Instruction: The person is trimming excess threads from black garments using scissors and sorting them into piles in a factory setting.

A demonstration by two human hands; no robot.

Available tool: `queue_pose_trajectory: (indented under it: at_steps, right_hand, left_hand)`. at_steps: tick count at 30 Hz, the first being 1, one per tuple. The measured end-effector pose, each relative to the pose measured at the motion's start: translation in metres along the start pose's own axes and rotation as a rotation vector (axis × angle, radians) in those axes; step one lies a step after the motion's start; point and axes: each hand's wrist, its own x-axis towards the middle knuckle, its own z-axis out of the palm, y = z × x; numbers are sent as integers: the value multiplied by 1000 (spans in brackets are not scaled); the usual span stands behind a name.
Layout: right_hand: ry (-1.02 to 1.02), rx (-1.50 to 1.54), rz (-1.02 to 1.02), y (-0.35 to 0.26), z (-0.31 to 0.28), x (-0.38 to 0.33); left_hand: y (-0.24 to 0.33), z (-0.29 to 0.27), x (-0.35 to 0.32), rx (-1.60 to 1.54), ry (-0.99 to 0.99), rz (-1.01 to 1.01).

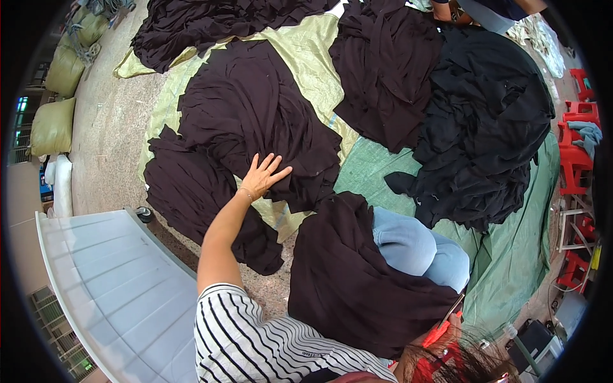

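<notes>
My left hand [260, 179] lies flat, fingers spread, on the lower part of a heap of dark brown cloth [249, 102]. A smaller dark brown pile [191, 191] lies beside it, under my forearm. Another dark brown cloth [357, 274] is draped over my lap, with light blue jeans showing at its edge. At the lower right, my right hand [454, 321] is mostly hidden behind hair and cloth. It seems closed around orange-handled scissors [439, 330], whose thin blade points up; the grip itself is hard to make out.
More dark brown piles [386, 70] and a black cloth pile [485, 127] lie on yellow and green sheeting [377, 166]. A pale panelled surface [121, 293] stands at left, near stuffed sacks [52, 126]. Red stools [573, 166] line the right. Another person's arm [442, 10] shows at the top.
</notes>
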Motion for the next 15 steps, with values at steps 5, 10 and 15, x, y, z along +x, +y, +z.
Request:
queue_pose_trajectory:
  at_steps: [5, 10, 15]
  right_hand:
    - [-4, -49, 17, 2, -3, -4]
    - [19, -37, 66, -8, -1, -3]
    - [-28, -4, 19, -10, 2, 6]
  left_hand:
    - [-6, -15, 59, -298, 262, -25]
    - [-29, -79, 143, -198, 191, 83]
    - [12, -56, 187, 54, -324, 93]
